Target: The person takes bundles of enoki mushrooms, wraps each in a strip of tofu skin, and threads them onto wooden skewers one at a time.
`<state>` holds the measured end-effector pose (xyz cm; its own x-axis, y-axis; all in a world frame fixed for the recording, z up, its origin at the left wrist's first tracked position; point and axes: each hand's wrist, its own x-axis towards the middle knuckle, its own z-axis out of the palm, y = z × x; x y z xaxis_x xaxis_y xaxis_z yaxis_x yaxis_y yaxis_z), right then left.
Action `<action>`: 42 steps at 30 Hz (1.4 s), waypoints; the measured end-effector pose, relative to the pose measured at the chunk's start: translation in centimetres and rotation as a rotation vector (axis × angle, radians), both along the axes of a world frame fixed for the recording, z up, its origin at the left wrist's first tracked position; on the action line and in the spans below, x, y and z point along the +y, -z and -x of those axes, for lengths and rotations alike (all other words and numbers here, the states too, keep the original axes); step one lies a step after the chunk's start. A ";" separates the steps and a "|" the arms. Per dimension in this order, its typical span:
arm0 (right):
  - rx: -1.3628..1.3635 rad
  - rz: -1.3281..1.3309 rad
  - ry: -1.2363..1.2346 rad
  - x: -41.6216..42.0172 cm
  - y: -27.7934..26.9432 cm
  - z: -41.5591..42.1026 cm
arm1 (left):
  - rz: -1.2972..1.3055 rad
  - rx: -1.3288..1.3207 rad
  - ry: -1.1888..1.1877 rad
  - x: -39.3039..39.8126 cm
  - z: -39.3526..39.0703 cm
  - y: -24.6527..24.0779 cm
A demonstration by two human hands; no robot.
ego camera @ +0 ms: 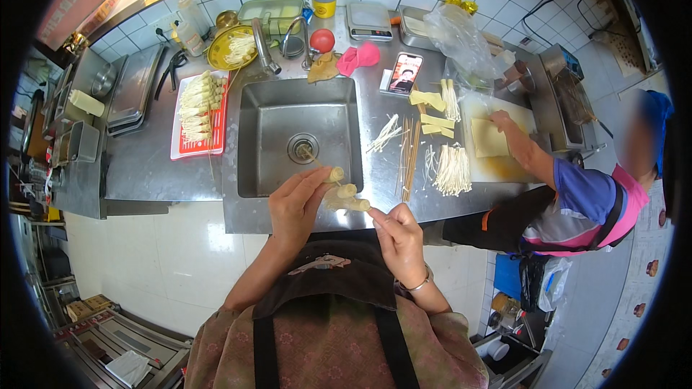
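My left hand (pixel 296 200) pinches a rolled enoki bundle on a bamboo skewer, above the front edge of the steel sink (pixel 259 135). Two more rolls (pixel 348 203) sit beside it on the skewer. With its index finger, my right hand (pixel 399 235) touches or nearly touches the end of the lowest roll; its grip is unclear. Right of the sink lie loose bamboo skewers (pixel 410 156), enoki mushrooms (pixel 453 170) and pale yellow sheet strips (pixel 437 125). Finished-looking skewered rolls (pixel 200 105) are piled on a red and white tray (pixel 220 140) left of the sink.
At right a co-worker's hand (pixel 503 119) rests on yellow sheets (pixel 484 138) on a cutting board (pixel 470 170). A phone (pixel 405 73) stands behind the strips. Behind the sink are a faucet (pixel 263 48), cloths (pixel 359 59) and a yellow basket (pixel 216 54) of enoki.
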<state>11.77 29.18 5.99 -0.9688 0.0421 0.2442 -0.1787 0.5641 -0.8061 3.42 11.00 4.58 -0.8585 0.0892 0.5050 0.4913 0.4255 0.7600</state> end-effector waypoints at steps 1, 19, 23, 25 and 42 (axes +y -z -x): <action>-0.011 0.016 -0.004 0.0 0.1 0.1 | -0.002 -0.003 0.002 0.0 0.0 -0.1; -0.271 0.231 -0.153 3.1 6.7 0.5 | -0.109 -0.884 0.723 -4.6 1.8 7.8; -0.260 0.159 -0.057 4.1 17.1 0.5 | -0.160 -1.136 0.805 -3.5 0.8 18.1; -0.191 0.050 0.010 4.9 20.9 0.1 | -0.228 -1.160 0.822 -2.4 0.3 21.6; -0.021 -0.257 0.465 12.2 19.0 3.1 | -0.364 -0.580 1.353 3.0 3.0 -8.0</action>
<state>8.70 41.37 -13.02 -0.8669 0.4096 0.2842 0.1520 0.7600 -0.6319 0.44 14.05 12.56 -0.3168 0.8985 0.3040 -0.0481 -0.3353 0.9409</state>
